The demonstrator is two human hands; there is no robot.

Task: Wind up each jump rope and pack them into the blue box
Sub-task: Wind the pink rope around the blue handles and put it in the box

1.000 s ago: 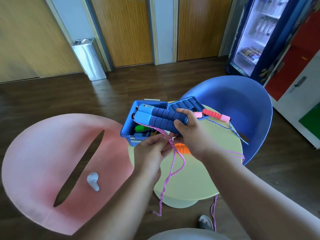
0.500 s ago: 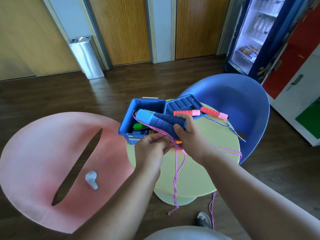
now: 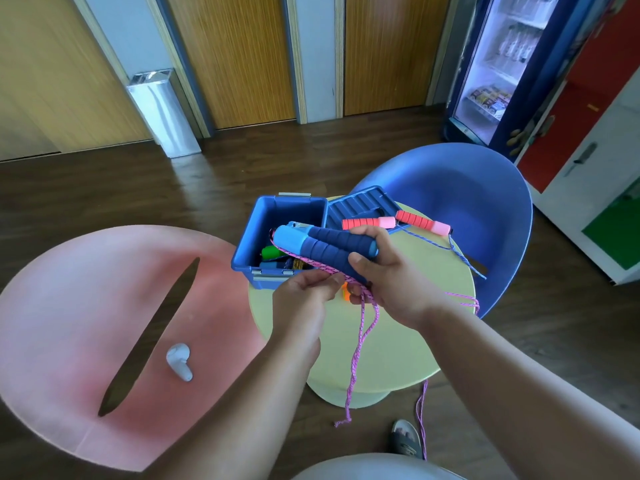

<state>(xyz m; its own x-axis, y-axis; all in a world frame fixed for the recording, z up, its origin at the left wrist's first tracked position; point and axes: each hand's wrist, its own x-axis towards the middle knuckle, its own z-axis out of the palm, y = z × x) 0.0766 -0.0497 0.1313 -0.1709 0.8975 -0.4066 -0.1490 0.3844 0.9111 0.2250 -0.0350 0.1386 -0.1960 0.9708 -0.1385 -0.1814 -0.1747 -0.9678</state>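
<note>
The blue-handled jump rope (image 3: 325,245) sits at the centre of the frame, its two handles held side by side above the near edge of the blue box (image 3: 277,216). The right hand (image 3: 391,282) grips both handles, fingers (image 3: 367,233) curled over the top and the thumb underneath. The pink cord (image 3: 360,337) crosses the handles diagonally and passes to the left hand (image 3: 304,296), which pinches it just below the handles. The loose cord hangs down in front of the table (image 3: 391,358), with its frayed end near the floor.

The box stands open on the upper left part of the round table; a green handle (image 3: 270,252) shows inside. The lid (image 3: 360,202) lies just right of the box. A second rope with red-and-pink handles (image 3: 422,221) lies across the lid and the table, and its blue cord (image 3: 446,249) trails toward the blue chair (image 3: 485,209) at the right. An orange handle (image 3: 345,292) is mostly hidden under the hands. A pink chair (image 3: 69,306) fills the left of the frame, with a small white object (image 3: 179,361) on its seat
</note>
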